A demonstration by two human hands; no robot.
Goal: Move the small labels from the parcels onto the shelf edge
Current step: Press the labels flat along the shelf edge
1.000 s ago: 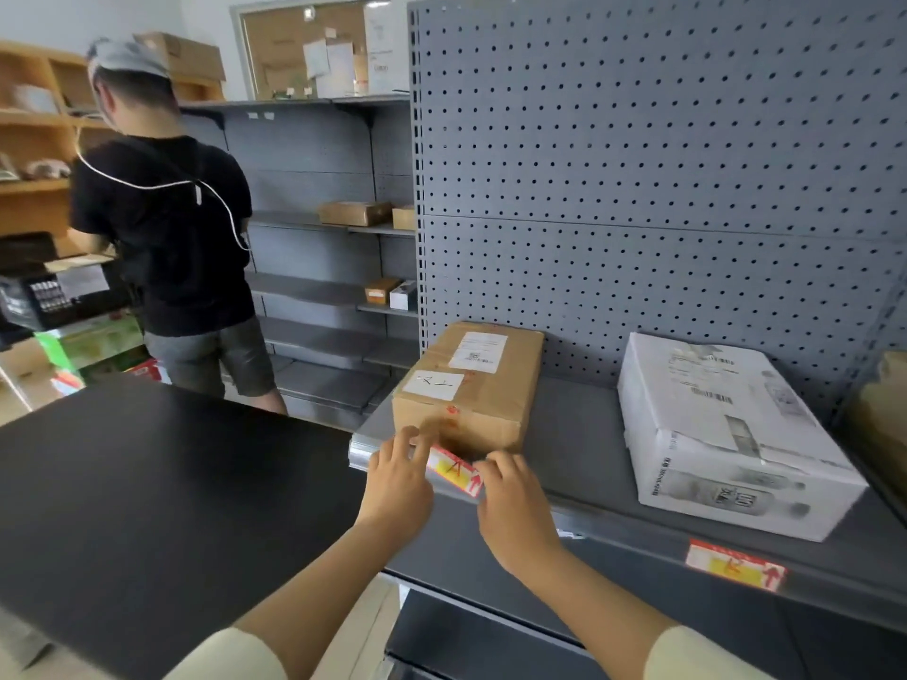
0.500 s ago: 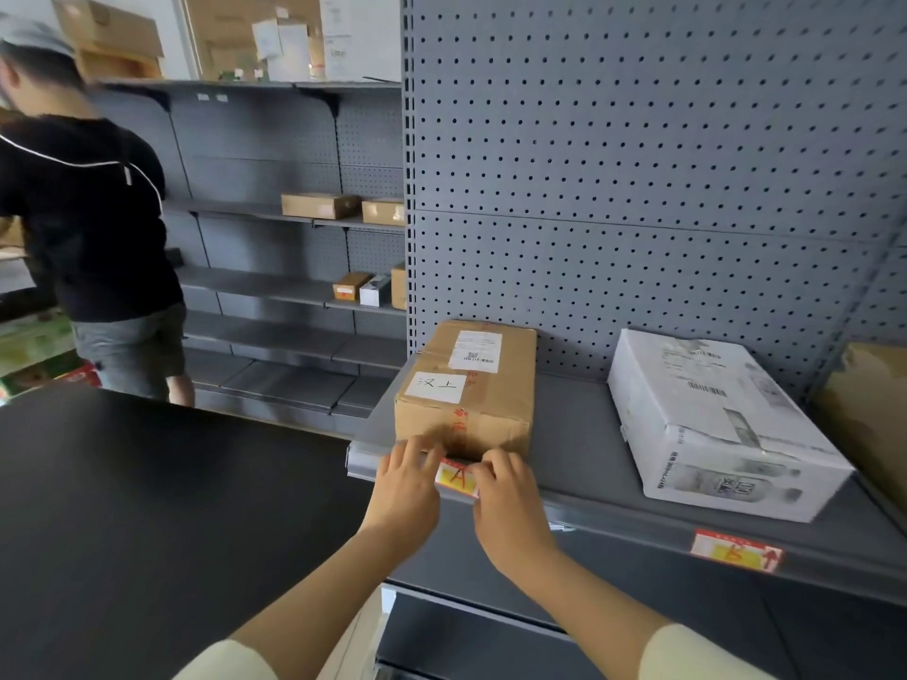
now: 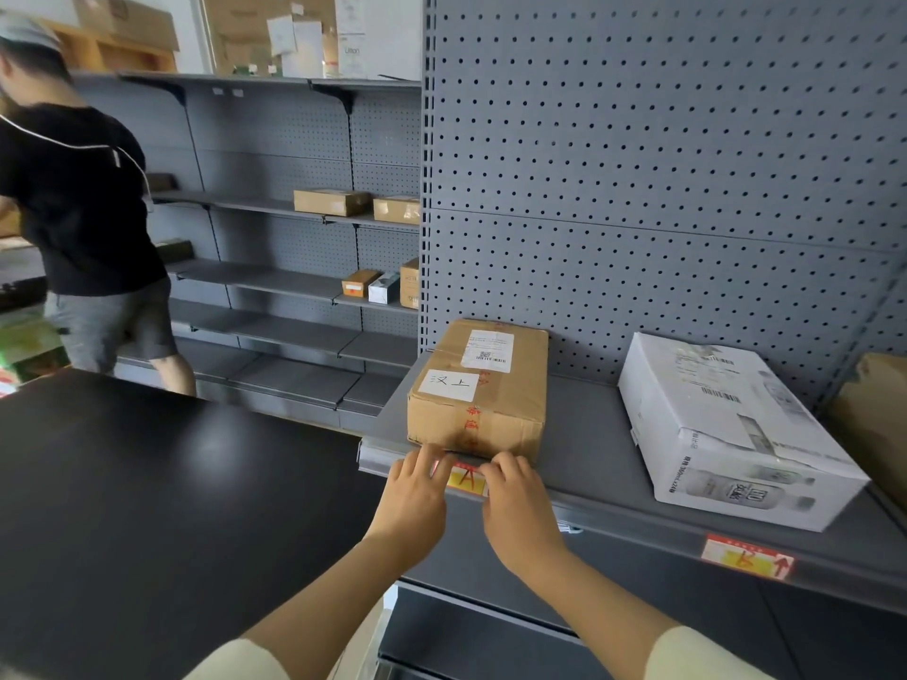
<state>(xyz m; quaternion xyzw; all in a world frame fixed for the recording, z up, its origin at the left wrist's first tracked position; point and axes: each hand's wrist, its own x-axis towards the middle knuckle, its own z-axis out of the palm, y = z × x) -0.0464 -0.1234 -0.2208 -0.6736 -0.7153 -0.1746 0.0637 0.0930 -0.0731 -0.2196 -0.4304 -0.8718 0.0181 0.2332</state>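
A brown cardboard parcel (image 3: 483, 385) stands at the front left of the grey shelf. Right below it, a small red and yellow label (image 3: 464, 479) lies against the shelf edge (image 3: 613, 520). My left hand (image 3: 417, 493) presses its left end and my right hand (image 3: 518, 503) presses its right end, fingertips on the strip. A white parcel (image 3: 726, 429) lies further right on the shelf. Below it a second red and yellow label (image 3: 748, 557) sits on the shelf edge.
A black tabletop (image 3: 147, 507) fills the lower left. A person in a black shirt (image 3: 83, 213) stands at the far left by other grey shelves holding small boxes (image 3: 331, 202). Another brown parcel (image 3: 878, 424) shows at the right border. Grey pegboard (image 3: 662, 164) backs the shelf.
The label went from tilted and held off the edge to flat against the shelf edge, with both hands closing in on its ends. The view shifted right; the person moved left.
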